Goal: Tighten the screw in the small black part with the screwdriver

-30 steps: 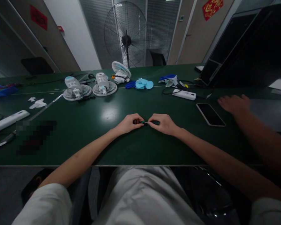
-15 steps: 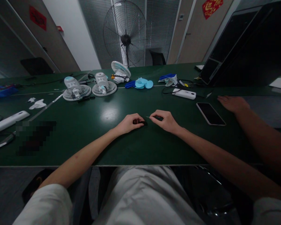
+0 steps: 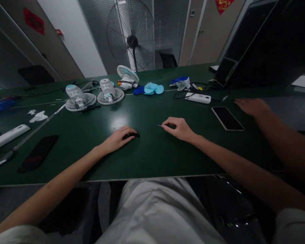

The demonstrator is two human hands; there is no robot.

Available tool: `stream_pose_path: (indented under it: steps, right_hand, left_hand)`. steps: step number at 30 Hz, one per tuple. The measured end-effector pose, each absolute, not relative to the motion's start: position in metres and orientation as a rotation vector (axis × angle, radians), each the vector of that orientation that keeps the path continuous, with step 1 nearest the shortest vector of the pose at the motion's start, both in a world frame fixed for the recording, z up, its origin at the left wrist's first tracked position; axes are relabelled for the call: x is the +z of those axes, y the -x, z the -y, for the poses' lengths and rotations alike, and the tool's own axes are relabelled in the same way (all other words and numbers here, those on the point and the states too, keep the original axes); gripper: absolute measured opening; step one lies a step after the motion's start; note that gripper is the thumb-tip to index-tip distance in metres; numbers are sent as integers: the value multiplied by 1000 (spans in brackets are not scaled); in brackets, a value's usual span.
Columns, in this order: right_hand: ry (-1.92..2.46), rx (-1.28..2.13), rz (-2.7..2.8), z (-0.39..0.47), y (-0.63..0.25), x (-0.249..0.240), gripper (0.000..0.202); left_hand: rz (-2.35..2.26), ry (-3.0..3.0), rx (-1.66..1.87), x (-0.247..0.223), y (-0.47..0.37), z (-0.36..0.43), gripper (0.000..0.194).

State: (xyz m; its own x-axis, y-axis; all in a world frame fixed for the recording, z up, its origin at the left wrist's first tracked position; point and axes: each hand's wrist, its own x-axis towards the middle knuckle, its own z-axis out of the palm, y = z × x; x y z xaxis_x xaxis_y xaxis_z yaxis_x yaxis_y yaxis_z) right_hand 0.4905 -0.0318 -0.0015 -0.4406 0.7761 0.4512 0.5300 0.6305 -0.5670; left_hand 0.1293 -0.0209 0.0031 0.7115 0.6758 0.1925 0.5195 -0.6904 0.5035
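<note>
My left hand [image 3: 117, 139] is low over the green table, its fingers closed round a small black object [image 3: 135, 135]. Most of that object is hidden by the fingers, so its kind does not show. To the right, my right hand [image 3: 180, 129] pinches a thin, pale, pin-like piece [image 3: 159, 125] between thumb and forefinger. Its tip points left, toward my left hand, with a gap of bare tabletop between the two. A phone [image 3: 227, 118] with a dark screen lies to the right of my right hand.
Another person's hand [image 3: 254, 107] rests flat at the right, beside a grey sheet-like surface [image 3: 289, 112]. Small white fans [image 3: 109, 95], light-blue fan blades [image 3: 152, 88], gloves [image 3: 181, 83] and a white power strip [image 3: 198, 98] line the back. A dark phone-like slab [image 3: 38, 153] lies left.
My left hand has moved left, away from my right hand, carrying the black object. My right hand keeps its pinch in nearly the same place. The view has shifted slightly.
</note>
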Motion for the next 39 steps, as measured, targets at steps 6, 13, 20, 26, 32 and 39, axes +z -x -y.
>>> stream_pose_path:
  steps: [6,13,20,26,32,39]
  right_hand:
    - [1022,452,2154,32,-492,-2,22]
    - [1021,471,2171,31,-494,-3,22]
    - [1023,475,2170,30,-495,-4,22]
    - [1019,468,2172,31,-494,-3,22]
    - [1021,469,2168,31,-494,-2,22]
    - [1021,494,2183,30,-495,-4,22]
  left_hand:
    - [-1493,-2440,624,1,-48,-41,43]
    - [-1754,-2398,704,-8,6,-69,50]
    - [-2040,-2238,583,-5,27,-65,54]
    - [-2085,-2404,445,-8,37,-65,26]
    - [-2047,-2506,400,-10,30,-65,18]
    - [-2093,-2503,367,-2,23,-63,17]
